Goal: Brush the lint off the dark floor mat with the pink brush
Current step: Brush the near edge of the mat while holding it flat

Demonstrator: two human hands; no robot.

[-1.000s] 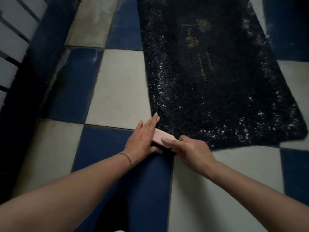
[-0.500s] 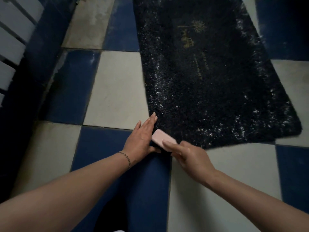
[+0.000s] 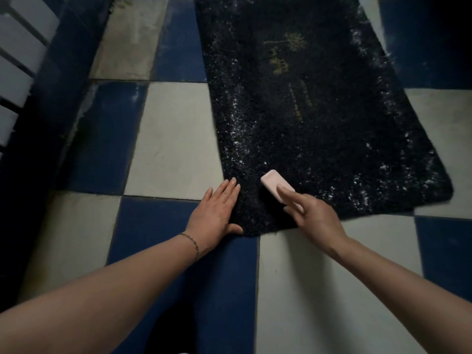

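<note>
Pink brush: the pink brush is lying bristles-down on the near left corner of the mat, its long body angled up and to the left, which is letting its full length drag across the pile.
Right hand: the right hand is holding the near end of the brush, forefinger stretched along its top and the other fingers seemingly curled round the handle; the thumb side is hidden, so the exact grip is hard to tell. The extended finger is probably pressing the head down into the fibres.
Left hand: the left hand is lying flat with straight fingers, palm on the blue tile and fingertips and thumb touching the mat's left corner edge, likely pinning it so the strokes are not dragging it along the floor.
Dark floor mat: the dark floor mat is spreading away from the person, skewed on the floor, with pale lint speckling its left strip and right and near borders; a faint gold design is showing in the middle.
Floor: blue and white checked tiles are carrying everything.
Change: a second ago the brush was sitting at the very corner, tucked between both hands; now it is sitting further onto the pile, apart from the left hand, and the camera is looking from closer in.
Progress: plenty of lint is remaining, so the job is looking early.
</note>
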